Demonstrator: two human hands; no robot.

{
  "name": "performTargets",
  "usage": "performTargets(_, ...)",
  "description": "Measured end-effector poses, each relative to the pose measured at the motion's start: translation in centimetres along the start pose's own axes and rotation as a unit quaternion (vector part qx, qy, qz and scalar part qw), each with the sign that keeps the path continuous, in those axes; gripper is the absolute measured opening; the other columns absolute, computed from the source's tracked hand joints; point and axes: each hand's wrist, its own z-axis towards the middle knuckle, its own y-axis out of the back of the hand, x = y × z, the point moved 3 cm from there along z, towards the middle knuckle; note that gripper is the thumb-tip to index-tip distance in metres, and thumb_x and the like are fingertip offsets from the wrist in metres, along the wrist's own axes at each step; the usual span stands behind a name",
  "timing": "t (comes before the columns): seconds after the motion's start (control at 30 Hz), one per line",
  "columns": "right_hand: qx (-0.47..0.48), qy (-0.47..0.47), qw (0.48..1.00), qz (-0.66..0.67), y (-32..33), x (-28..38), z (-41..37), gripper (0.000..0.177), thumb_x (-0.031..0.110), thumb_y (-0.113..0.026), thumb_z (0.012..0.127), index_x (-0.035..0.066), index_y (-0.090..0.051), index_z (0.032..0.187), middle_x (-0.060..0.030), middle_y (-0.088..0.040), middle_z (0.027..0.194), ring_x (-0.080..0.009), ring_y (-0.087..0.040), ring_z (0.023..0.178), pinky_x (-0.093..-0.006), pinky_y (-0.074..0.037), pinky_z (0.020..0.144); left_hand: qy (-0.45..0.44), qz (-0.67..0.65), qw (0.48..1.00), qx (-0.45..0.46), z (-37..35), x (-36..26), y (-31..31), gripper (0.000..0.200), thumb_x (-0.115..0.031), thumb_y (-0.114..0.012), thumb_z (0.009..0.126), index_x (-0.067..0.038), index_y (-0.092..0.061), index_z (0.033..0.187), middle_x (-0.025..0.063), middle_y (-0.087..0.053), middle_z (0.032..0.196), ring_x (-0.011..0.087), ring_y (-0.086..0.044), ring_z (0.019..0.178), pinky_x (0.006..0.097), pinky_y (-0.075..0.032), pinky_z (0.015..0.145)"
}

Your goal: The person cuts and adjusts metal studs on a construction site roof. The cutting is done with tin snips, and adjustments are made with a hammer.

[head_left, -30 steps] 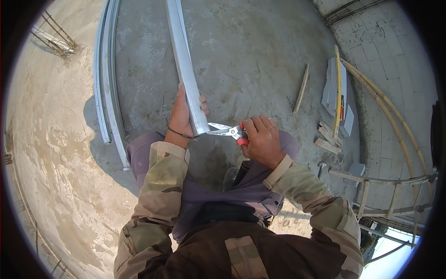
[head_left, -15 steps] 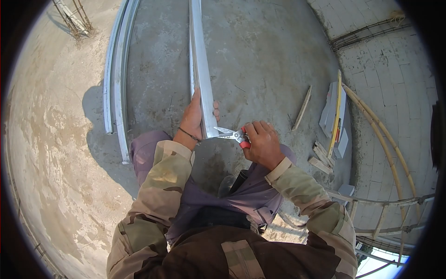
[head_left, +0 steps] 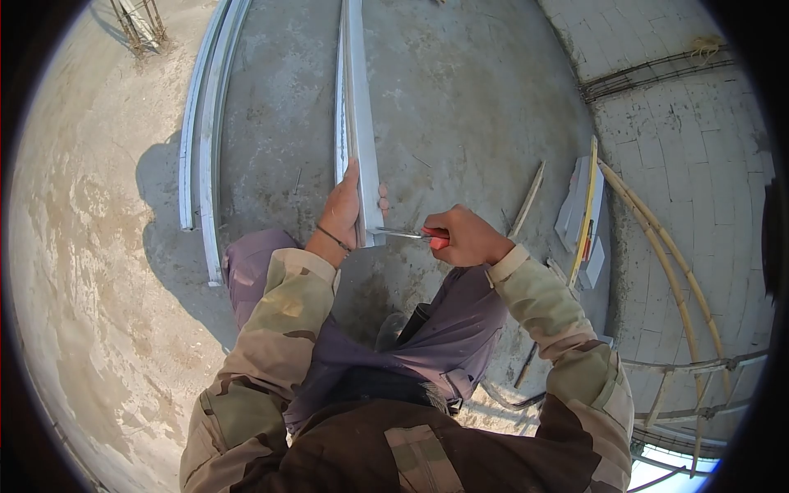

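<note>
A long pale metal channel (head_left: 358,99) runs from the top of the view down to my knees. My left hand (head_left: 339,212) wraps round it near its close end, thumb along the left side and fingertips showing at the right edge. My right hand (head_left: 467,236) grips the red handles of tin snips (head_left: 400,233), turned edge-on. Their blades reach left to the channel's right edge, just above its end. The palm hides most of the handles.
More metal channels (head_left: 215,140) lie on the concrete floor at left. To the right are a wood strip (head_left: 528,199), a yellow spirit level (head_left: 588,215) on pale pieces, and bamboo poles (head_left: 664,251) by a block wall. A bundle of rebar (head_left: 136,25) stands at top left.
My right hand has rolled over, turning the snips from flat to edge-on, with the blades still at the channel's end. My left hand keeps its hold.
</note>
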Motion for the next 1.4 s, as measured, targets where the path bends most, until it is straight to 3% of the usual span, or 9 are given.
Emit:
performTargets(0.1,0.197,-0.041,0.96,0.196,0.5,-1.9,2.3,0.016,0.009,-0.072,0.071,-0.001,-0.068,0.084,-0.0027,-0.059,0.066,-0.0135,-0.055,0.064,-0.0341,-0.042,0.059,-0.002,0.014,1.0,-0.008,0.3,0.3,0.3,0.052,-0.066,-0.048,0.099,-0.016,-0.05,0.113,0.0036,-0.057,0.083,0.0146,-0.056,0.067,0.0318,-0.052,0.061)
performTargets(0.23,0.304,-0.092,0.92,0.229,0.2,-3.4,4.4,0.025,0.007,-0.071,0.071,-0.004,-0.071,0.093,-0.0071,-0.065,0.071,-0.0176,-0.059,0.064,-0.0354,-0.048,0.064,-0.001,0.022,1.0,-0.021,0.5,0.5,1.0,0.053,-0.065,-0.046,0.101,-0.015,-0.05,0.116,0.0038,-0.057,0.083,0.0145,-0.056,0.067,0.0315,-0.052,0.061)
performTargets(0.43,0.208,-0.015,0.946,0.249,-2.6,-2.9,1.8,0.036,0.004,-0.07,0.073,-0.001,-0.067,0.109,-0.007,-0.066,0.089,-0.0156,-0.063,0.08,-0.0308,-0.052,0.077,-0.001,0.001,1.0,-0.002,0.3,0.0,0.9,0.052,-0.061,-0.048,0.102,-0.012,-0.049,0.117,0.0049,-0.058,0.084,0.0147,-0.058,0.069,0.0317,-0.053,0.061)
performTargets(0.57,0.152,-0.089,0.789,0.589,-7.6,-1.7,-4.2,0.045,0.001,-0.066,0.077,-0.001,-0.06,0.121,-0.0074,-0.066,0.102,-0.0194,-0.065,0.096,-0.0329,-0.05,0.088,0.004,-0.007,0.999,-0.044,0.4,-0.2,0.6,0.051,-0.057,-0.049,0.103,-0.008,-0.049,0.118,0.0067,-0.06,0.086,0.0154,-0.058,0.068,0.0332,-0.054,0.061)
performTargets(0.7,0.142,-0.138,0.713,0.673,-11.2,2.9,-7.0,0.041,0.003,-0.064,0.08,-0.002,-0.059,0.12,-0.0096,-0.067,0.103,-0.0198,-0.065,0.098,-0.0325,-0.05,0.089,-0.049,0.071,0.992,-0.091,1.4,0.5,1.4,0.053,-0.054,-0.053,0.102,-0.005,-0.05,0.12,0.0089,-0.062,0.087,0.0181,-0.061,0.069,0.0343,-0.055,0.064)
performTargets(0.83,0.072,-0.176,0.714,0.674,-16.4,4.9,-6.4,0.034,0.003,-0.063,0.082,-0.002,-0.06,0.116,-0.0097,-0.067,0.102,-0.0193,-0.065,0.096,-0.0325,-0.051,0.086,0.011,0.002,0.995,-0.104,3.1,1.6,2.7,0.051,-0.044,-0.064,0.099,0.001,-0.053,0.119,0.0141,-0.063,0.085,0.0223,-0.064,0.068,0.0355,-0.056,0.059)
performTargets(1.0,-0.032,-0.217,0.712,0.667,-17.5,6.0,-3.8,0.021,0.002,-0.062,0.083,-0.001,-0.059,0.104,-0.0071,-0.064,0.09,-0.0179,-0.064,0.083,-0.0335,-0.05,0.075,-0.017,0.079,0.989,-0.121,3.4,2.4,2.2,0.059,-0.05,-0.066,0.097,0.002,-0.053,0.121,0.0143,-0.063,0.092,0.0231,-0.066,0.07,0.0362,-0.057,0.06)
performTargets(1.13,-0.012,-0.213,0.683,0.699,-17.4,5.5,-2.8,0.026,0.0,-0.058,0.085,-0.002,-0.058,0.111,-0.0086,-0.065,0.096,-0.0214,-0.066,0.092,-0.036,-0.053,0.087,-0.036,0.159,0.975,-0.149,3.2,2.3,2.0,0.065,-0.053,-0.065,0.097,0.004,-0.049,0.125,0.0152,-0.061,0.1,0.0241,-0.068,0.074,0.0366,-0.059,0.062)
performTargets(1.4,-0.049,-0.264,0.669,0.693,-17.2,5.6,-2.0,0.005,0.006,-0.059,0.086,0.002,-0.057,0.087,-0.0069,-0.059,0.075,-0.018,-0.061,0.065,-0.0325,-0.048,0.059,-0.064,0.194,0.967,-0.156,4.0,3.1,2.9,0.067,-0.054,-0.067,0.095,0.004,-0.048,0.124,0.0136,-0.059,0.098,0.0228,-0.066,0.071,0.0361,-0.057,0.06)
